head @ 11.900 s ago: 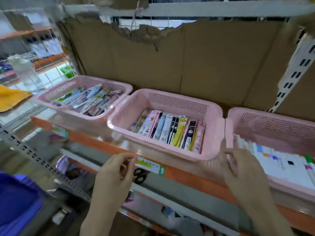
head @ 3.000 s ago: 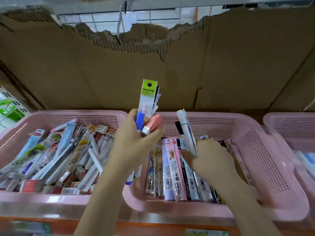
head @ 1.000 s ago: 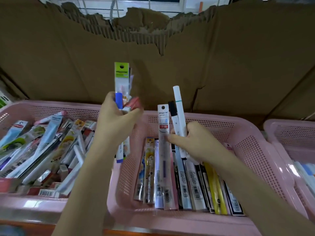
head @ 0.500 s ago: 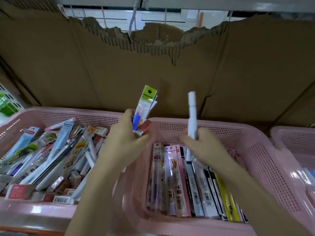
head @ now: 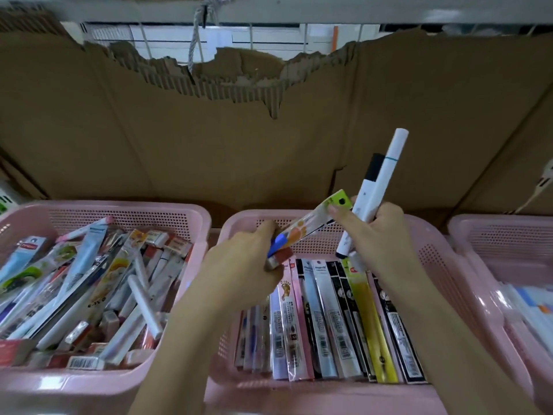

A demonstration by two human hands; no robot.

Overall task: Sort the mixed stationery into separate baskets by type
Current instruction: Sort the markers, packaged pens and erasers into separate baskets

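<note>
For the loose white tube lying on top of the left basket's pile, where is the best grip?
Pinch the white tube at mid-length, fingers coming from above. It lies slanted across the heap in the left basket, both long sides exposed, while its lower end is crowded by packets.

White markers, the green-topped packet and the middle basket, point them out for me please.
White markers [head: 377, 187], head view, on the barrels above the right hand.
Green-topped packet [head: 311, 220], head view, on its clear middle.
Middle basket [head: 443, 265], head view, on its perforated right wall.

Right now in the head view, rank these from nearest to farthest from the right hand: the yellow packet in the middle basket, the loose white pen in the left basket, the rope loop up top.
1. Yellow packet, just below the right hand.
2. Loose white pen, left basket.
3. Rope loop, high at upper left.
</note>
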